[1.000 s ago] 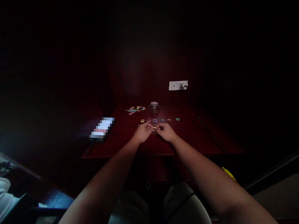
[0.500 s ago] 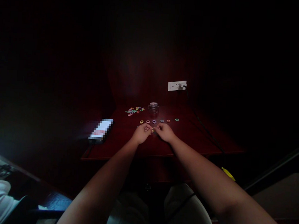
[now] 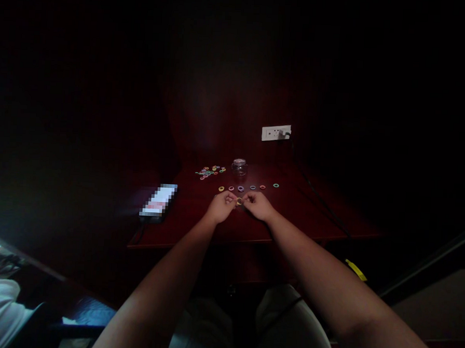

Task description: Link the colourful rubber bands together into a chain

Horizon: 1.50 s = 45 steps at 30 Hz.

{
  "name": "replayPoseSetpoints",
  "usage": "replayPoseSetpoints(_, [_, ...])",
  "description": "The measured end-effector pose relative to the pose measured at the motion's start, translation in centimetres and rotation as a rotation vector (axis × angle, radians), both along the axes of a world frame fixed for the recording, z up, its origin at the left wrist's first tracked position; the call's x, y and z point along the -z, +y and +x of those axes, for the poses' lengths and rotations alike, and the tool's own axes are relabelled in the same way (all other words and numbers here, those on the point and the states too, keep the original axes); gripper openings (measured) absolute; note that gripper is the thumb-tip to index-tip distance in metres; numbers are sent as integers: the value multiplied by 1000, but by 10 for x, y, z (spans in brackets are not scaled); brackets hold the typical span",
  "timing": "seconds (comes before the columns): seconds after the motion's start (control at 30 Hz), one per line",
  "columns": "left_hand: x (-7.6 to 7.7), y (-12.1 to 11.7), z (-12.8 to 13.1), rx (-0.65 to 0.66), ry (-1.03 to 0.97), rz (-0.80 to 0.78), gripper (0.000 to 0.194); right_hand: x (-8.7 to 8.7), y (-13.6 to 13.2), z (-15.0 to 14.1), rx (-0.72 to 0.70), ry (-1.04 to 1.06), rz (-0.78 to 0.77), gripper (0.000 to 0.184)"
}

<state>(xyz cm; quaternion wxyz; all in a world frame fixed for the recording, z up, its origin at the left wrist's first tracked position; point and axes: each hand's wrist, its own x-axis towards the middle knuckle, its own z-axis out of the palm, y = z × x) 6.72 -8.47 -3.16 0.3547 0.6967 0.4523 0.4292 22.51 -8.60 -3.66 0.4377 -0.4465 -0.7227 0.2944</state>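
Between my two hands, close to the front of the table, is a small yellow hair tie [image 3: 239, 201]. My left hand [image 3: 222, 206] pinches its left side with thumb and fingertips. The right edge is pinched by my right hand [image 3: 257, 205]. Just beyond my fingers runs a row of ring-shaped hair ties: a yellow one [image 3: 221, 188], a pink one [image 3: 231, 188], a purple one [image 3: 240, 188], a blue one [image 3: 252, 187], a red one [image 3: 262, 187] and a green one [image 3: 276, 185].
A clear lidded jar [image 3: 239, 168] stands behind the row. Left of it lies a loose pile of coloured hair ties [image 3: 209, 173]. A lit phone [image 3: 159, 201] sits at the table's left edge. A cable runs down from the wall socket [image 3: 276, 133] along the right.
The yellow hair tie now shows as an open ring between my fingertips, where before only a sliver of it was visible. My hands stay in nearly the same place.
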Motion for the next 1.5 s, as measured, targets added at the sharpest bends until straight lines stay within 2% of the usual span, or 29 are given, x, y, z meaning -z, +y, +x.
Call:
replayPoseSetpoints(0.27, [-4, -4, 1, 49, -12, -13, 14, 0, 0, 1, 17, -10, 14, 20])
replayPoseSetpoints(0.63, [-3, -5, 1, 61, -19, 12, 3, 3, 2, 0, -10, 30, 22, 17])
replayPoseSetpoints(0.93, [-3, -6, 1, 68, -41, 8, 9, 0, 0, -1, -16, 55, 24, 12])
replayPoseSetpoints(1.3, [-4, -7, 0, 6, -26, 11, 13, 0, -1, -2, -24, 68, -7, 11])
replayPoseSetpoints(1.5, [-1, -4, 0, 5, -25, 13, 10, -2, -2, -1, -19, 60, -2, 8])
